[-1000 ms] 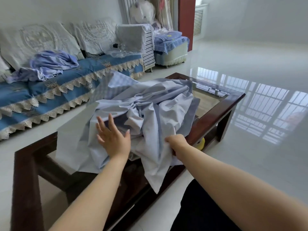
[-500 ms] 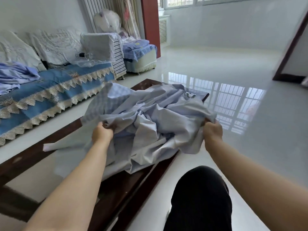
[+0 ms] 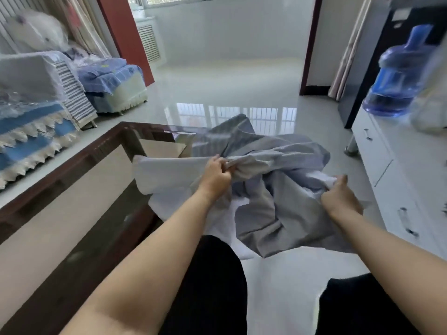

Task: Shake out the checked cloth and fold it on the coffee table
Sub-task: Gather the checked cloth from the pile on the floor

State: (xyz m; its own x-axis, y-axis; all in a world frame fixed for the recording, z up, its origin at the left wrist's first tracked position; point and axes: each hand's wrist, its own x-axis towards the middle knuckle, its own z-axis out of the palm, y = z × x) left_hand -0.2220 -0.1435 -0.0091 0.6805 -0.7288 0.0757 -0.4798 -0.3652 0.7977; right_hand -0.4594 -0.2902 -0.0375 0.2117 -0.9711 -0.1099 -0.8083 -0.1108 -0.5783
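The checked cloth point(image 3: 278, 165), pale blue-grey and bunched up, hangs in the air in front of me, mostly off the right side of the coffee table point(image 3: 72, 165). One white end of it still trails over the table's glass top. My left hand point(image 3: 216, 174) grips a bunched fold near the cloth's middle. My right hand point(image 3: 341, 197) grips its right edge, fingers curled into the fabric. The table has a dark wooden frame and lies to my left.
A sofa point(image 3: 29, 141) with blue lace-trimmed covers runs along the far left. A white drawer cabinet point(image 3: 387, 170) stands close on the right, with a blue water bottle point(image 3: 396, 76) on it. Glossy white floor stretches ahead. My dark-trousered legs are below the cloth.
Both hands took hold of the cloth and lifted it off the table, carrying it rightward. My view swung right, away from the sofa and toward the cabinet.
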